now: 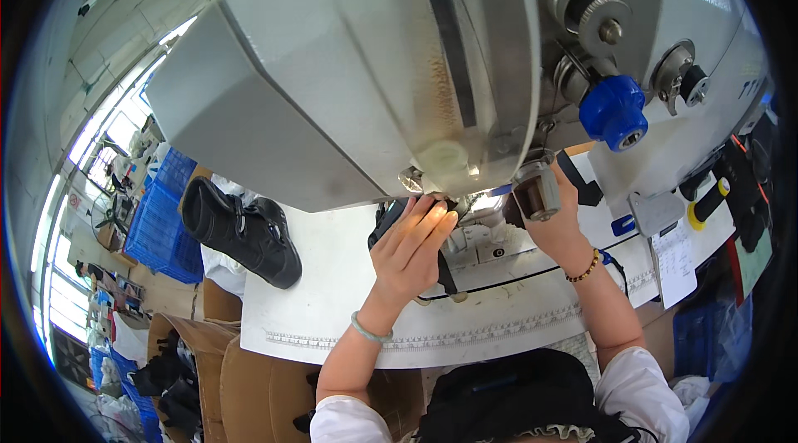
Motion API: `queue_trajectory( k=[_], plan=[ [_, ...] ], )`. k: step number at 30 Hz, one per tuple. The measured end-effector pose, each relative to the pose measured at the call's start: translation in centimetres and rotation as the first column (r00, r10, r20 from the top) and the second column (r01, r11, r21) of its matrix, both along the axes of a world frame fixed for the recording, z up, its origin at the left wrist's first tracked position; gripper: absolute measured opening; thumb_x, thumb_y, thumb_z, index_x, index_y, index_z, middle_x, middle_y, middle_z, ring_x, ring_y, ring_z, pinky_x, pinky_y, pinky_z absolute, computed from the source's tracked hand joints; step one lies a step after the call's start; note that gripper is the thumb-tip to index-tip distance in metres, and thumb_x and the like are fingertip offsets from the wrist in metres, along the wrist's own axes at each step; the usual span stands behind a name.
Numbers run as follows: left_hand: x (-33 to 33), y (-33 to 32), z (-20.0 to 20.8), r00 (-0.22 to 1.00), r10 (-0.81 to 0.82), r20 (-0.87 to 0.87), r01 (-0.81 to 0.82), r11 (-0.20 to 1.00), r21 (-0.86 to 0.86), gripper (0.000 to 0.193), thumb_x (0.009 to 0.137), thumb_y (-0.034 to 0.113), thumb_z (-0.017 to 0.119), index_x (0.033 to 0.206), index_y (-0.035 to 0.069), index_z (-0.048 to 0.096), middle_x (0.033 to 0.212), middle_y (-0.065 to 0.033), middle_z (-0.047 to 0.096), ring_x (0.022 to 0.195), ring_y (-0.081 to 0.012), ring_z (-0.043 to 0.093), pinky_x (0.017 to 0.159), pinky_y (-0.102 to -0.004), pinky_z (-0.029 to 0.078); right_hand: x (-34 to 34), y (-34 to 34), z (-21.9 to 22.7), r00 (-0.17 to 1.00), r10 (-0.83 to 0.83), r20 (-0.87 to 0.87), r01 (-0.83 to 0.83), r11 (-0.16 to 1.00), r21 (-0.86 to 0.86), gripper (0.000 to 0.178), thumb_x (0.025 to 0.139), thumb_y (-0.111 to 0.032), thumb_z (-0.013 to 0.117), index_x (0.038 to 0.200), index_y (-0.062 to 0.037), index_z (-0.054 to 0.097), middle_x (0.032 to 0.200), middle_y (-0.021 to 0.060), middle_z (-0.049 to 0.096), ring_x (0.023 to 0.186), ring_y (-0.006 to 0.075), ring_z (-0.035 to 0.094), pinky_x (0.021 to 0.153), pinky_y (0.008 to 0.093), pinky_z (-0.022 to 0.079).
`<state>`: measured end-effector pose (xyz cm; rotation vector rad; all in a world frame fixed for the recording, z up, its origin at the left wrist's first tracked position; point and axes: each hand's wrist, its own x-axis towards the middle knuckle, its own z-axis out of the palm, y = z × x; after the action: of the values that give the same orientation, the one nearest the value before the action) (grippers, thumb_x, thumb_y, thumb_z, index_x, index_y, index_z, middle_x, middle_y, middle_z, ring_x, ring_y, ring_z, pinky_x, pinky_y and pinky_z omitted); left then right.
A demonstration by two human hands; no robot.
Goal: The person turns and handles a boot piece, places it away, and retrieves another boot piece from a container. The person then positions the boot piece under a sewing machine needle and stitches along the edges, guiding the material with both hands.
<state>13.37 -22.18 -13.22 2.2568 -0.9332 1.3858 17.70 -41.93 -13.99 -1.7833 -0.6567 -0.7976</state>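
A large grey sewing machine (332,69) fills the upper part of the view, its head over the white table (332,318). Under the lower edge of that head, my left hand (411,248) lies with fingers stretched out, touching black material (382,223) that shows beside it. A narrow dark strip (447,278) sticks out below the fingers. My right hand (555,223) is on the other side of the needle area, near more black material (579,181). Its fingers are mostly hidden behind a metal machine part (536,194), so their grip does not show.
A black shoe (241,231) stands at the table's left end. Blue crates (162,219) and a cardboard box (191,368) with black items are left of it. On the right are a paper sheet (673,264), a yellow-based spool (708,206) and a blue knob (613,112) on the machine.
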Motion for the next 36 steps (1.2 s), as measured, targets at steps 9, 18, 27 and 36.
queue_trajectory(
  k=[9, 18, 27, 36],
  plan=[
    [0.9, 0.2, -0.2, 0.999, -0.025, 0.035, 0.026, 0.999, -0.033, 0.028, 0.07, -0.009, 0.057, 0.094, 0.002, 0.067, 0.093, -0.009, 0.063, 0.09, -0.0309, 0.064, 0.077, -0.0342, 0.055, 0.2, 0.3, -0.6, 0.999, -0.025, 0.024, 0.024, 1.0, 0.019, 0.019, 0.075, 0.01, 0.058, 0.092, 0.0011, 0.06, 0.093, 0.0116, 0.055, 0.079, 0.025, 0.056, 0.066, 0.0305, 0.047],
    [-0.7, -0.2, -0.2, 0.947, 0.016, -0.32, -0.091, 0.971, -0.22, 0.034, 0.07, -0.011, 0.054, 0.1, 0.001, 0.063, 0.103, -0.0131, 0.061, 0.099, -0.0314, 0.06, 0.086, -0.0363, 0.051, 0.4, 0.2, -0.5, 1.0, 0.009, 0.011, -0.009, 1.0, -0.009, 0.021, 0.073, 0.01, 0.056, 0.091, -0.0008, 0.06, 0.088, 0.0112, 0.054, 0.078, 0.0259, 0.055, 0.065, 0.0317, 0.045],
    [-0.5, 0.1, -0.4, 0.986, 0.111, -0.125, -0.12, 0.99, -0.07, 0.036, 0.07, -0.012, 0.053, 0.102, 0.0, 0.063, 0.105, -0.016, 0.061, 0.102, -0.0329, 0.059, 0.086, -0.0367, 0.051, 0.5, 0.7, -0.2, 1.0, 0.008, 0.028, -0.009, 0.999, 0.045, 0.017, 0.075, 0.01, 0.056, 0.088, -0.0001, 0.059, 0.088, 0.0103, 0.054, 0.076, 0.0248, 0.054, 0.063, 0.0309, 0.044],
    [-1.1, -0.3, 0.1, 0.977, 0.153, -0.148, -0.161, 0.986, -0.039, 0.039, 0.068, -0.013, 0.052, 0.104, -0.001, 0.061, 0.106, -0.0169, 0.06, 0.104, -0.0338, 0.058, 0.086, -0.0365, 0.051, 0.7, 1.1, 0.4, 0.996, 0.004, 0.092, -0.011, 0.997, 0.082, 0.013, 0.077, 0.01, 0.055, 0.087, 0.0026, 0.059, 0.089, 0.0122, 0.055, 0.073, 0.0268, 0.055, 0.062, 0.0291, 0.044]
  ],
)
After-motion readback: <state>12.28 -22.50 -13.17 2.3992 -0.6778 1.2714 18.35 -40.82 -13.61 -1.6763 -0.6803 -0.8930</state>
